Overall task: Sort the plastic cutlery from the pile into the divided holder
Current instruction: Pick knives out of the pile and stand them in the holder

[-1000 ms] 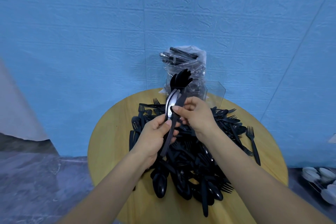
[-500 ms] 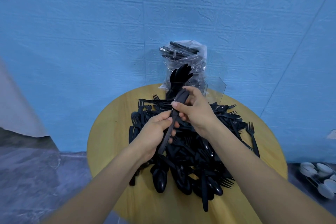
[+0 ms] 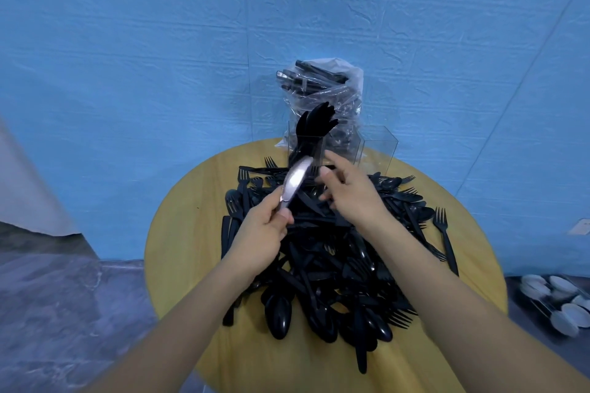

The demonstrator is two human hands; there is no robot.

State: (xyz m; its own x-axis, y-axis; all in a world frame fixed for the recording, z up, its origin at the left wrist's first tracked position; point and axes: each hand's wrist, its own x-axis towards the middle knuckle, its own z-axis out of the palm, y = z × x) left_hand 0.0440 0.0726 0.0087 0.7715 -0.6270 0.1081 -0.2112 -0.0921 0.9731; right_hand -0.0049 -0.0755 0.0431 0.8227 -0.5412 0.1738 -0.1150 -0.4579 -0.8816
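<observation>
Head view shows the round table [image 3: 178, 252] carrying the pile [image 3: 335, 265] of black forks, spoons and knives, heaped under my fingers so I can pick freely. Beyond my fingertips stands the clear divided holder [image 3: 378, 145], its left compartment already bristling with upright pieces; a plastic bag [image 3: 322, 89] of cutlery sits behind it. My left hand [image 3: 261, 233] pinches a knife [image 3: 295, 180] by the handle, blade glinting, tipped toward the holder. My right hand [image 3: 348, 191] hovers beside it, fingers loosely spread, holding nothing.

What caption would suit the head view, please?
Left hand holds a knife over the cutlery pile; right hand open.
</observation>
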